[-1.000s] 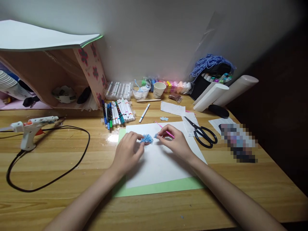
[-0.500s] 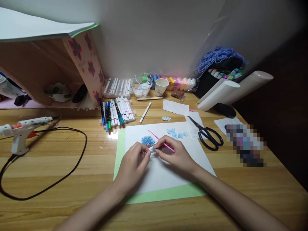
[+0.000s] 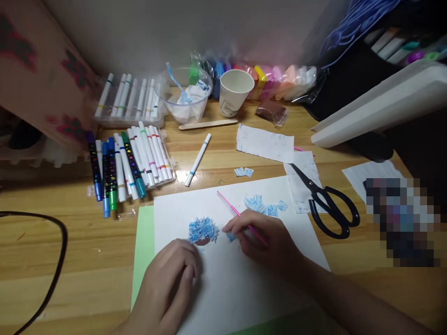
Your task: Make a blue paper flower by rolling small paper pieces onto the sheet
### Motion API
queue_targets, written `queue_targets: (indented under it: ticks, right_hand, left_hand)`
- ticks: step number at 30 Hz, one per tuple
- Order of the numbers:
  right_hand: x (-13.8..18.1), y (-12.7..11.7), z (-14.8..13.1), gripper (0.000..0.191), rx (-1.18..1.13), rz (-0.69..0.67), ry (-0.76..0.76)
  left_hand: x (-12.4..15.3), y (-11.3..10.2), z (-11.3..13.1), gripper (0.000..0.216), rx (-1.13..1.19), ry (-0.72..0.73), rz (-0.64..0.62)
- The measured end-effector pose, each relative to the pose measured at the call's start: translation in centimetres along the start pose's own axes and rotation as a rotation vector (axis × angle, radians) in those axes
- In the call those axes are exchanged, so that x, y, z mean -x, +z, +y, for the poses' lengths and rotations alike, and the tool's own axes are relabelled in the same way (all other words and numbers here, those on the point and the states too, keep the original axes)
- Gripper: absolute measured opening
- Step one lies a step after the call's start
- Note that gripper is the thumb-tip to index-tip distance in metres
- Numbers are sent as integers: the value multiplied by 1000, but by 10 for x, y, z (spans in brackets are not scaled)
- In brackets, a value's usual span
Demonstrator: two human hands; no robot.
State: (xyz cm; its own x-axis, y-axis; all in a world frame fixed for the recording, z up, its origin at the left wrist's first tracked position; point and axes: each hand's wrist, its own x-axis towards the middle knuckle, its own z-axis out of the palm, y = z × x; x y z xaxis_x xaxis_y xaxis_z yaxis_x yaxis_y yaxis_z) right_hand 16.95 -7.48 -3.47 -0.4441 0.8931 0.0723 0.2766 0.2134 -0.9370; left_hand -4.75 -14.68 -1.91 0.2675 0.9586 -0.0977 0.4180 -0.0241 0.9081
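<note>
My right hand [image 3: 267, 239] is closed around a thin pink stick [image 3: 228, 203] that has a thicker handle end. A small blue-and-white paper piece [image 3: 231, 237] lies by its fingertips. My left hand [image 3: 172, 279] rests on the white sheet [image 3: 216, 298] with its fingers curled; whatever is in them, if anything, is hidden. Just above the left fingers, a cluster of crumpled blue paper bits [image 3: 203, 229] sits over a brown shape [image 3: 202, 242]. Several blue-striped paper pieces [image 3: 267, 206] lie on the sheet above my right hand.
Black scissors [image 3: 330, 202] lie at the right, on and beside white paper strips [image 3: 265, 143]. Markers [image 3: 143, 153], a clear bowl [image 3: 188, 97], a paper cup [image 3: 235, 90] and a wooden stick [image 3: 208, 124] stand or lie farther back. A black cable [image 3: 62, 251] curves at the left.
My hands have moved apart from their shared pinch over a small blue piece, the left toward lower left. The cluster now shows fully. The camera view is closer.
</note>
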Motion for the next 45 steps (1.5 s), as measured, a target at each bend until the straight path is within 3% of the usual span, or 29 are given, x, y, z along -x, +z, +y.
queue_targets:
  ticks: [7,12,19,25,30,33,36,39,45]
  right_hand:
    - [1,-3,-5,26,55,0,-34]
    - [2,-2,-5,22,93,0,-13]
    - [6,-2,-3,20,93,-24,46]
    - [6,0,-2,20,74,5,39]
    - [5,7,1,17,30,141,16]
    - [9,14,-4,17,-29,160,-53]
    - [18,22,-13,20,-25,75,-206]
    - [25,28,-17,22,25,30,-311]
    - [26,33,-12,18,85,50,-349]
  left_hand:
    - [-5,-2,4,19,-23,56,9]
    - [-4,-4,-1,36,-135,128,-56]
    - [-2,-3,-3,46,-186,84,-40]
    - [0,1,-2,49,-234,99,60]
    - [1,5,-1,43,-224,43,153]
    - [2,8,1,27,-223,79,213]
    - [4,13,3,7,-231,99,196]
    - [7,18,5,9,-206,82,164]
    - [8,23,5,9,-172,48,186]
